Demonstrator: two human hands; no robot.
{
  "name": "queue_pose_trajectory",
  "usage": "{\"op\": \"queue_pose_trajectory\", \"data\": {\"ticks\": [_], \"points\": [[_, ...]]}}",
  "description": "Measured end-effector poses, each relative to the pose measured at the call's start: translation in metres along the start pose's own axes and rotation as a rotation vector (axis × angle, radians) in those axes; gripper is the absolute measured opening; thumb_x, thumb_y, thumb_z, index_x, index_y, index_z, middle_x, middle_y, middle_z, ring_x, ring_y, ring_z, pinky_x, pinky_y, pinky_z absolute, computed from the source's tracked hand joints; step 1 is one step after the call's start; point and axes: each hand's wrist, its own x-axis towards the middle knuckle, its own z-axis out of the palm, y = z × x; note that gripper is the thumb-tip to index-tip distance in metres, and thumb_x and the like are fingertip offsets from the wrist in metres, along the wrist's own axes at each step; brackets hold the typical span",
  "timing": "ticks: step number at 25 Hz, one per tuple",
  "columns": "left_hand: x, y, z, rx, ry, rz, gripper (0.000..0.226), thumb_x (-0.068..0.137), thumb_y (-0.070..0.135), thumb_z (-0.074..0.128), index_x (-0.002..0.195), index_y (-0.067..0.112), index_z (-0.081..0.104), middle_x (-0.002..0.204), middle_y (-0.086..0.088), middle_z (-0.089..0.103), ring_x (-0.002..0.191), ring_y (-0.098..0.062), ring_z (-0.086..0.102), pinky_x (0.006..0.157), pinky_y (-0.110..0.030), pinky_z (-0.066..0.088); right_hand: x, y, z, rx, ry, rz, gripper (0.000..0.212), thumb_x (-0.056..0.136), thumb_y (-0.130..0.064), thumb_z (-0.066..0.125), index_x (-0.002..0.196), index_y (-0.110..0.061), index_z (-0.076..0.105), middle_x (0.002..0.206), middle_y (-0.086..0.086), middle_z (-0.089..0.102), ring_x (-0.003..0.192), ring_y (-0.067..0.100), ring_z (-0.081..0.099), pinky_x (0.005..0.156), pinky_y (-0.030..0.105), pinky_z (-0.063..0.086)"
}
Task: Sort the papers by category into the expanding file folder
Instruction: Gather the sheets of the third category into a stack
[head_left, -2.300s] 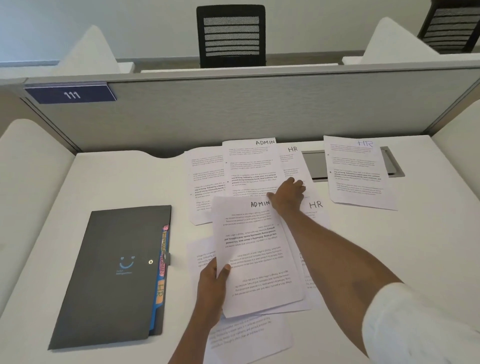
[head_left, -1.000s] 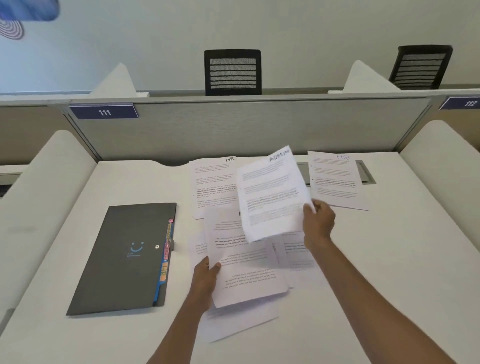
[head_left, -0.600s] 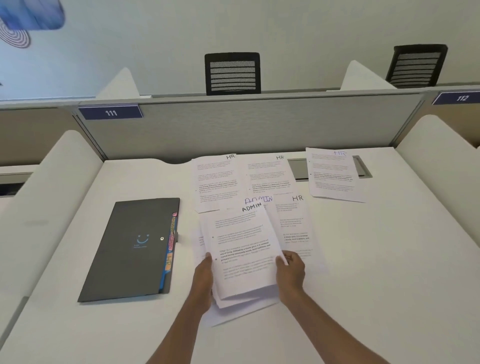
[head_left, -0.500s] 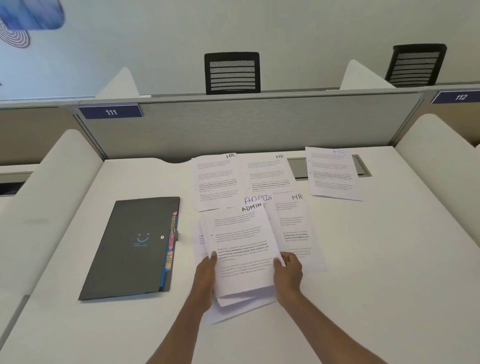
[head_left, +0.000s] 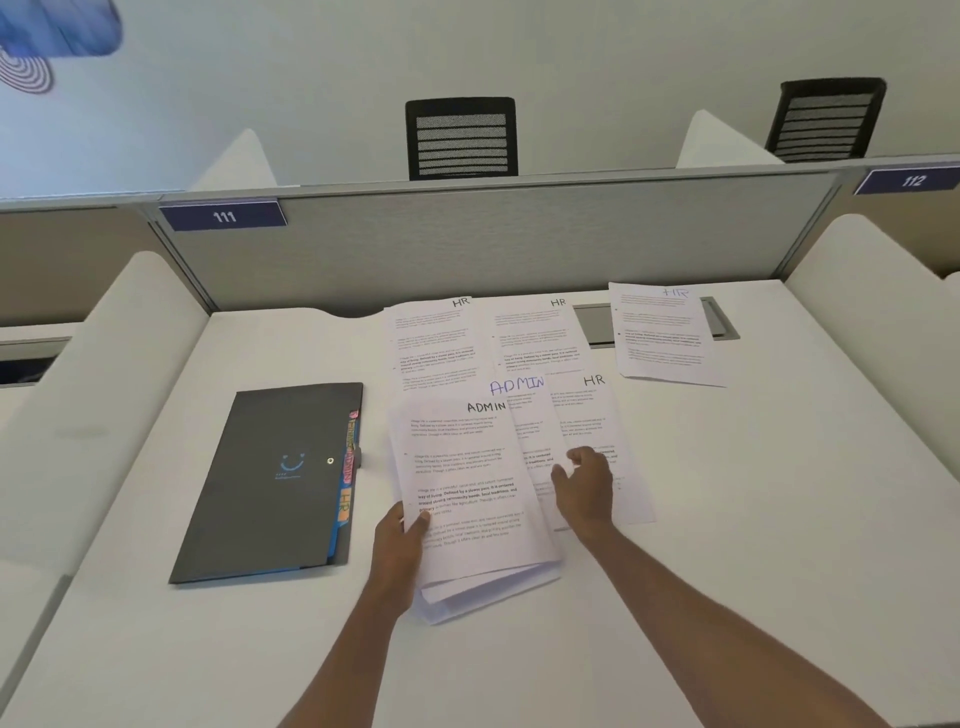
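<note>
White papers (head_left: 467, 488) with black print, lettered ADMIN and HR in black or blue, lie on a white worktop (head_left: 779, 519) beside a dark grey folder (head_left: 270, 483) with a blue smiley and pink, orange and blue tabs.

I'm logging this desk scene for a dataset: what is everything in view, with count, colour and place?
ADMIN stack: one, white, near centre of the desk, gripped by the left hand.
Blue-inked ADMIN sheet: one, white, behind the stack, partly covered.
HR sheets: four, white, fanned across the far centre and right.
File folder: one, dark grey with coloured tabs, closed, left of the papers.
Desk: one, white.
Partition: one, grey, behind the desk.
Number plates: two, navy, on the partition.
Chairs: two, black, beyond the partition.
Left hand: grips the stack's left edge.
Right hand: open, over the sheets right of the stack.
</note>
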Motion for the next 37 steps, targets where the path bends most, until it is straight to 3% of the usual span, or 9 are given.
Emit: {"op": "queue_pose_trajectory", "data": {"ticks": [5,11,14,16,18,20,23,29,37], "points": [[0.003,-0.013,-0.003,0.075,-0.001,-0.048,0.026,0.106,0.011,0.056,0.13,0.017,0.066,0.122,-0.003,0.074,0.107,-0.025,0.071,0.091,-0.041,0.059,0.019,-0.009,0.003,-0.268,-0.148,0.109,0.065,0.089,-0.032,0.076,0.136,0.002,0.046,0.137,0.022,0.048,0.131,0.037,0.046,0.102,0.045,0.045],[0.003,-0.015,-0.004,0.107,0.01,-0.089,0.024,0.107,0.015,0.055,0.129,0.018,0.065,0.121,-0.002,0.073,0.104,-0.025,0.07,0.082,-0.037,0.056,0.03,-0.018,0.007,-0.302,-0.187,0.163,0.07,0.089,-0.034,0.076,0.138,-0.001,0.04,0.139,0.022,0.045,0.128,0.039,0.051,0.103,0.044,0.046],[0.002,-0.014,-0.004,0.095,0.012,-0.098,0.024,0.106,0.014,0.055,0.128,0.017,0.066,0.119,-0.002,0.074,0.102,-0.024,0.07,0.077,-0.035,0.055,0.036,-0.015,0.007,-0.204,-0.186,0.177,0.061,0.088,-0.026,0.078,0.134,-0.001,0.047,0.135,0.019,0.056,0.122,0.036,0.058,0.097,0.038,0.048],[0.002,-0.013,-0.003,0.085,0.012,-0.101,0.024,0.106,0.013,0.055,0.127,0.017,0.066,0.119,-0.003,0.074,0.102,-0.024,0.071,0.073,-0.033,0.055,0.037,-0.014,0.005,-0.169,-0.167,0.152,0.039,0.086,-0.016,0.076,0.12,-0.004,0.061,0.12,0.015,0.068,0.112,0.034,0.065,0.09,0.035,0.051],[0.001,-0.011,-0.003,0.072,0.018,-0.102,0.023,0.106,0.012,0.055,0.125,0.017,0.067,0.118,-0.002,0.075,0.101,-0.024,0.071,0.071,-0.032,0.055,0.037,-0.014,0.001,-0.169,-0.14,0.121,0.003,0.086,-0.009,0.069,0.084,-0.01,0.066,0.092,0.011,0.072,0.088,0.032,0.067,0.074,0.033,0.052],[0.0,-0.009,-0.002,0.047,0.027,-0.093,0.021,0.106,0.01,0.056,0.121,0.018,0.068,0.115,0.0,0.076,0.101,-0.025,0.072,0.074,-0.034,0.057,0.038,-0.013,-0.001,-0.166,-0.09,0.074,0.031,0.088,-0.006,0.062,0.063,-0.015,0.048,0.075,0.006,0.062,0.075,0.029,0.058,0.066,0.03,0.043],[-0.001,-0.007,0.001,-0.01,0.026,-0.074,0.021,0.105,0.008,0.058,0.111,0.024,0.07,0.111,0.002,0.077,0.103,-0.026,0.073,0.089,-0.043,0.06,0.035,-0.013,-0.017,-0.114,0.026,0.048,0.027,0.094,-0.004,0.054,0.07,-0.012,0.048,0.078,0.006,0.059,0.075,0.032,0.055,0.066,0.031,0.04],[0.001,-0.005,0.028,-0.028,-0.007,-0.024,0.023,0.104,0.003,0.06,0.112,0.021,0.072,0.115,0.001,0.078,0.108,-0.027,0.073,0.1,-0.049,0.057,0.049,-0.005,-0.079,0.043,0.308,0.049,0.012,0.101,-0.009,0.051,0.094,-0.007,0.061,0.095,0.016,0.071,0.082,0.035,0.062,0.069,0.033,0.042],[-0.008,-0.002,0.096,0.063,-0.122,-0.018,0.023,0.103,0.003,0.059,0.111,0.021,0.072,0.113,0.001,0.078,0.105,-0.025,0.073,0.097,-0.046,0.058,0.074,0.006,-0.148,0.182,0.507,0.051,0.016,0.102,-0.011,0.051,0.108,-0.003,0.064,0.112,0.017,0.072,0.101,0.039,0.067,0.083,0.038,0.051]]}}
